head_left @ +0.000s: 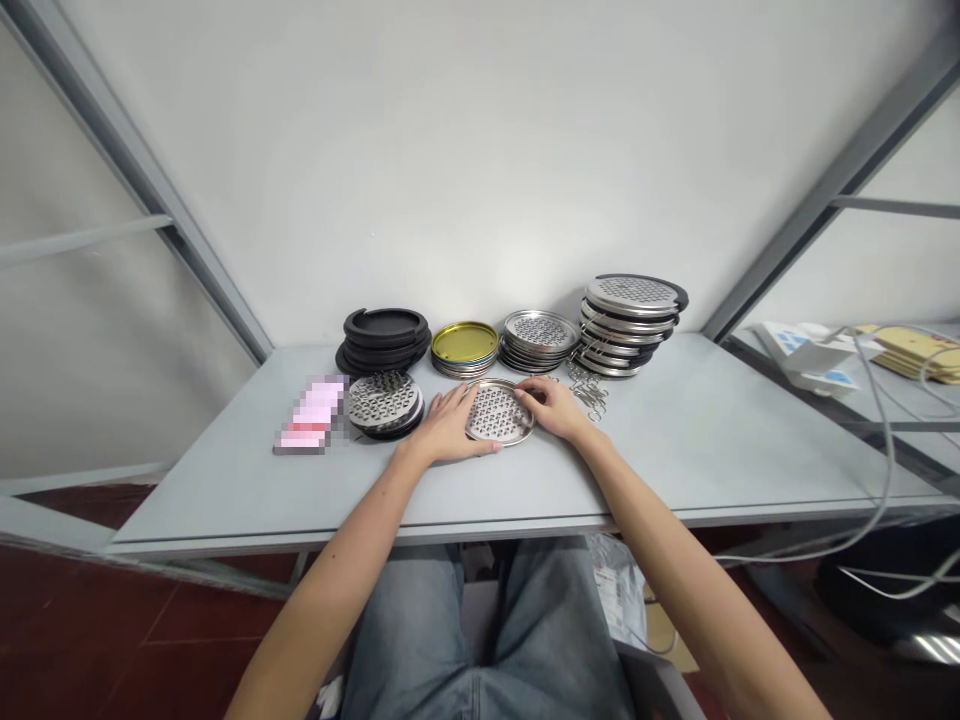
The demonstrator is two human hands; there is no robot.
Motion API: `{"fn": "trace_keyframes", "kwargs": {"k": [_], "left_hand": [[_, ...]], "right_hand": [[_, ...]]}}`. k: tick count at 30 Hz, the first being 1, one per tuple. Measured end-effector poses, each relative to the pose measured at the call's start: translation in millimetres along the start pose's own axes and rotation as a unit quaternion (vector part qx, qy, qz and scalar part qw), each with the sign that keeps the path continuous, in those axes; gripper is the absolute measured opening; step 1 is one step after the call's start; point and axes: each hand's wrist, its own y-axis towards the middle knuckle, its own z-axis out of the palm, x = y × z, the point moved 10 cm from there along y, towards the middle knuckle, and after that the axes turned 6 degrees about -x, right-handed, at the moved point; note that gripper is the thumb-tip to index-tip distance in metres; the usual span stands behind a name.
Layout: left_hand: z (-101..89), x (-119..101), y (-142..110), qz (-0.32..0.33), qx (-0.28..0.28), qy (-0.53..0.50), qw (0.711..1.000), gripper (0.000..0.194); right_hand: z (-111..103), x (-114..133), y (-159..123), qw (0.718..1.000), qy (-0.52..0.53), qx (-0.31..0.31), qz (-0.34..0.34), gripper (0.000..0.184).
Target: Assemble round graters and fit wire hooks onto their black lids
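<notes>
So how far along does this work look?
A small stack of perforated discs sits apart, looking finished. The left hand and right hand rest on one perforated steel disc. Waiting behind: black rings, a perforated stack and wire clips.

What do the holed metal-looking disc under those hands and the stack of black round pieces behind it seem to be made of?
The perforated disc looks like stainless steel: a bright grey metallic sheen on its face and rim. The black round pieces look like rubber or plastic, with a dull, matte surface; the look can't settle which.
</notes>
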Motion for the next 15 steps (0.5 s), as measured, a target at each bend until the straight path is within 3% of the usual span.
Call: {"fn": "trace_keyframes", "kwargs": {"k": [15], "left_hand": [[0.3,5.3,1.7,-0.013,-0.015,0.003,1.000,0.109]], "right_hand": [[-0.3,-0.2,0.8,1.000,-0.008,-0.002,-0.005,0.024]]}}
